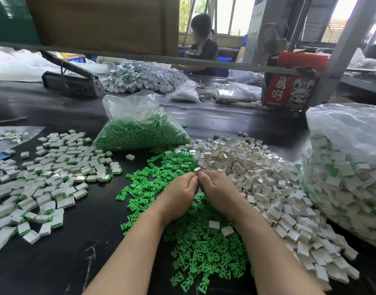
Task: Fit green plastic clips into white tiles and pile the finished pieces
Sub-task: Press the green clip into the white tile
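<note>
My left hand (181, 189) and my right hand (216, 188) meet fingertip to fingertip above a spread of loose green clips (204, 248). Between the fingertips sits a small white tile (197, 170), pinched by both hands; any clip in it is hidden by the fingers. A heap of empty white tiles (257, 179) lies to the right of my hands. The pile of finished white-and-green pieces (44, 179) spreads over the black table (80, 252) on the left.
A clear bag of green clips (140, 133) stands behind the loose clips. A large bag of finished pieces (348, 179) fills the right edge. Farther back lie a bag sealer (72, 81), a grey parts heap (140, 76), a red box (289, 90) and a seated person (204, 45).
</note>
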The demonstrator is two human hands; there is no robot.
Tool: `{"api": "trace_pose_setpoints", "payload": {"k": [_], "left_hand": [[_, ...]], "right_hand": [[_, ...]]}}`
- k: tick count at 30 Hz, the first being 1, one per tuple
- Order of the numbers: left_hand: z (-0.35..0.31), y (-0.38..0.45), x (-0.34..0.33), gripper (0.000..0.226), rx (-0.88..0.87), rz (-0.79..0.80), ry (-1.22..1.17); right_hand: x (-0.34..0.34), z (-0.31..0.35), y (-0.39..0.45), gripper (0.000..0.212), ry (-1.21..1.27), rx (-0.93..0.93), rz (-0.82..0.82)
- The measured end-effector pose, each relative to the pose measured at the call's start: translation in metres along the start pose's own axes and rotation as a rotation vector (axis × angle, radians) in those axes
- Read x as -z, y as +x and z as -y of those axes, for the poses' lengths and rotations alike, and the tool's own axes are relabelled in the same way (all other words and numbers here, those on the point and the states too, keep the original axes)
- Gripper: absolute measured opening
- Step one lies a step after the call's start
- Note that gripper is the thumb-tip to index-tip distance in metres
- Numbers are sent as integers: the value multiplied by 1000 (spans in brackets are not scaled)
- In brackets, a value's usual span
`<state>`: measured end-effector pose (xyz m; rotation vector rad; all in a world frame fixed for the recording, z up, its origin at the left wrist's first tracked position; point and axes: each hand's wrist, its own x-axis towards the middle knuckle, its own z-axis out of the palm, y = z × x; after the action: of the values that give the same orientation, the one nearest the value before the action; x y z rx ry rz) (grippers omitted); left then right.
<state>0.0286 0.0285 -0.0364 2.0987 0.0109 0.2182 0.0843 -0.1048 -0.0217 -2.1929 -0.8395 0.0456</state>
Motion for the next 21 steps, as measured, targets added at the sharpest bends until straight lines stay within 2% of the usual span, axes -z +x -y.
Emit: {"api": "trace_pose_setpoints", "payload": {"k": [5, 14, 21], "left_hand": [[1, -2, -9, 23, 9, -32, 18], [-1, -1, -14, 32, 34, -83, 97], [2, 0, -12, 31, 20, -31, 93]], "right_hand": [[-4, 1, -3, 49, -80, -42, -3], [-9, 2, -3, 43, -153, -37, -33], [-9, 0, -4, 45, -183, -1, -43]]}}
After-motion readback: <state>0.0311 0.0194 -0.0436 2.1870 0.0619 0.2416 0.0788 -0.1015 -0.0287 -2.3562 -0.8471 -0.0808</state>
